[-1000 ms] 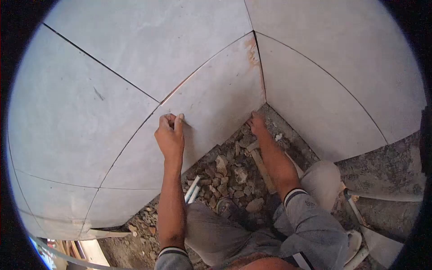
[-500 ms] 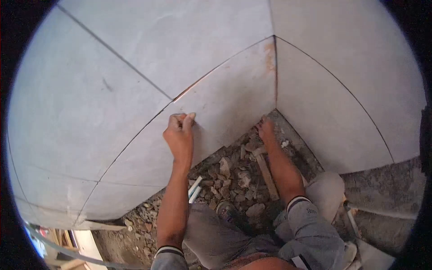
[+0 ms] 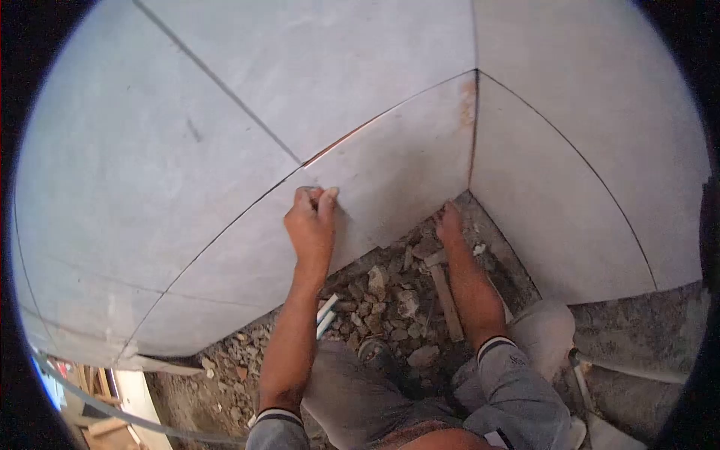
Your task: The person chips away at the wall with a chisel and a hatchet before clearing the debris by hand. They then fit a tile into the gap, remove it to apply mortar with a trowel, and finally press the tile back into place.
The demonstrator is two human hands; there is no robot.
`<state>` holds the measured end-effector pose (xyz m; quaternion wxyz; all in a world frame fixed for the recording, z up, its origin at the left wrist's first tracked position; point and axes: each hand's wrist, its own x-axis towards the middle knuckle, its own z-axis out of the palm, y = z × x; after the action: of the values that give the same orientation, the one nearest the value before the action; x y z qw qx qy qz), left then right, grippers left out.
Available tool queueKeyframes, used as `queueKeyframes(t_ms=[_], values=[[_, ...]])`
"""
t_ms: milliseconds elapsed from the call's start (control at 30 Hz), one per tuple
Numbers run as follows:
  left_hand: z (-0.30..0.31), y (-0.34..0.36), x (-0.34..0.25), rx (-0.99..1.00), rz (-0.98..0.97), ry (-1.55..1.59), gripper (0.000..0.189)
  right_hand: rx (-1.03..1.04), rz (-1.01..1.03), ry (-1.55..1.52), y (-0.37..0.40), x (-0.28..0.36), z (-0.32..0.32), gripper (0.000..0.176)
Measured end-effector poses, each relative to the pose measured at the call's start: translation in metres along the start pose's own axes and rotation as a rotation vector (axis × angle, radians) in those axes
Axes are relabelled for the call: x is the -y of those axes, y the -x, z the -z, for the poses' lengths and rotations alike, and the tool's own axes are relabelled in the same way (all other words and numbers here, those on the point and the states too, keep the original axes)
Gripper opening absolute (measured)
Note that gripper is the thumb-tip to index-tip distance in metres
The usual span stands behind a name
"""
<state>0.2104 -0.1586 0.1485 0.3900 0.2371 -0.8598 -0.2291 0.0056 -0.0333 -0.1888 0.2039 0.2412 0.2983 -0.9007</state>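
My left hand [image 3: 313,217] is closed in front of the lower wall tile [image 3: 397,165], just below the joint line; what its fingers hold, if anything, is too small to make out. Near the bottom of the corner, my right hand [image 3: 450,221] reaches to the lower edge of that tile. Its fingertips are mostly hidden and small in view. A reddish-brown gap shows along the joint above my left hand.
Broken rubble [image 3: 375,307] covers the ground between the wall and my legs. A hammer [image 3: 445,296] lies on it below my right hand. White strips [image 3: 326,315] stand beside my left forearm. Wooden pieces [image 3: 105,427] are at the lower left, a hose [image 3: 581,379] at the lower right.
The view has shifted slightly, so the wall joints appear further right. Both hands stay near the same parts of the lower tile.
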Motion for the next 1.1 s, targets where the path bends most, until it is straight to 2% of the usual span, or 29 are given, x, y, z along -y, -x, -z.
queueKeyframes(t_ms=[100,167,267,400,600,667,700,767,900,967,1100], values=[[0.002,0.001,-0.008,-0.012,-0.031,0.007,0.024,0.057,0.068,0.03,0.015,0.006,-0.002,0.028],[0.003,0.002,-0.005,0.038,-0.012,-0.012,0.025,0.086,0.051,0.005,-0.01,-0.008,0.011,0.026],[0.002,0.002,-0.003,-0.01,-0.044,0.045,0.025,0.084,0.054,0.076,0.004,-0.001,-0.002,0.025],[-0.003,0.003,-0.005,-0.018,0.017,0.071,0.024,0.079,0.037,0.055,0.021,0.009,-0.01,0.026],[0.0,0.001,-0.007,-0.004,0.0,0.046,0.024,0.028,0.082,0.028,0.026,0.006,-0.012,0.025],[0.0,0.0,-0.005,0.01,-0.01,-0.019,0.025,-0.11,0.092,0.053,0.043,0.017,-0.026,0.026],[0.0,0.0,-0.005,0.008,-0.007,-0.027,0.025,-0.111,0.085,0.072,0.038,0.017,-0.023,0.026],[-0.001,0.001,-0.003,-0.001,0.007,-0.033,0.025,0.07,0.031,0.109,0.023,0.016,-0.012,0.026],[-0.001,0.004,-0.003,-0.022,0.068,0.086,0.022,0.12,0.043,0.076,0.029,0.021,-0.014,0.034],[-0.001,0.006,0.0,-0.039,0.094,0.115,0.022,0.01,0.007,0.104,0.029,0.022,-0.016,0.032],[0.0,0.004,-0.002,-0.05,0.017,0.052,0.02,-0.009,-0.018,0.095,0.007,0.016,-0.001,0.03]])
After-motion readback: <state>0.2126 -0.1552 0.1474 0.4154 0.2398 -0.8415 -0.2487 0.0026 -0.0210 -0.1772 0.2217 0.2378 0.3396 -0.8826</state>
